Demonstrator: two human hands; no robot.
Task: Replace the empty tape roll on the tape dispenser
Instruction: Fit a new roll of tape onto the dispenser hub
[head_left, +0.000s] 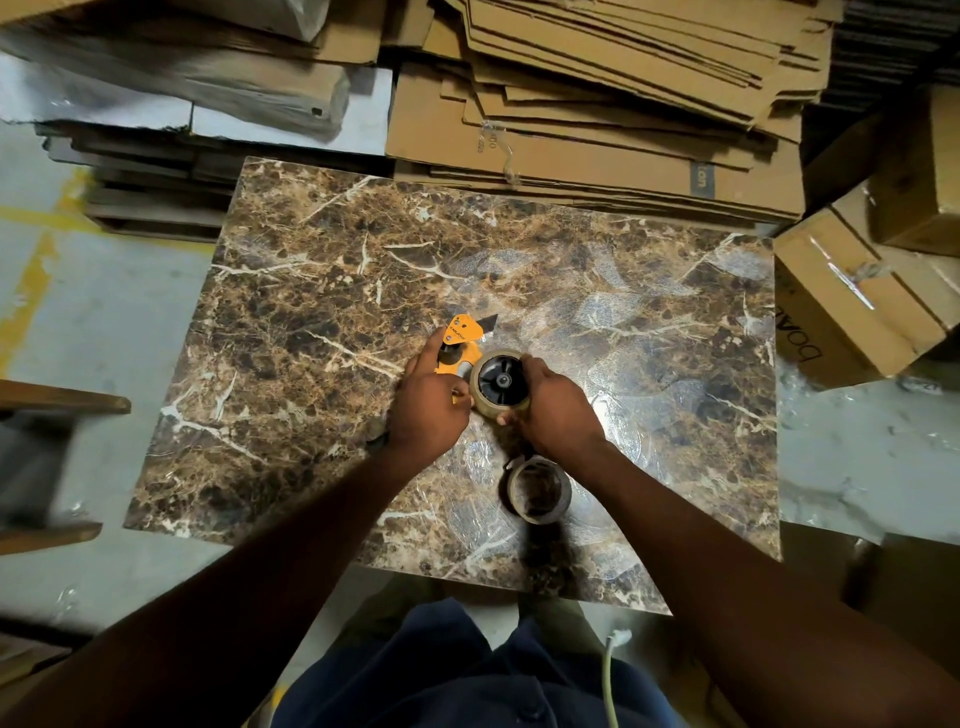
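An orange tape dispenser (460, 343) lies on its side on the brown marble-patterned tabletop (363, 270). My left hand (423, 402) grips its body and handle. A tape roll (501, 383) sits on the dispenser's black hub, and my right hand (553, 410) is closed around the roll's right and near rim. A second roll, a brown cardboard ring (537, 488), lies flat on the table just below my right wrist. I cannot tell which roll carries tape.
Flattened cardboard sheets (597, 104) are stacked beyond the table's far edge. Sealed cardboard boxes (852, 296) stand to the right. A wooden pallet (156, 208) sits at the far left, and wooden furniture edges (52, 405) are at the left. A white cable (610, 675) hangs near my legs.
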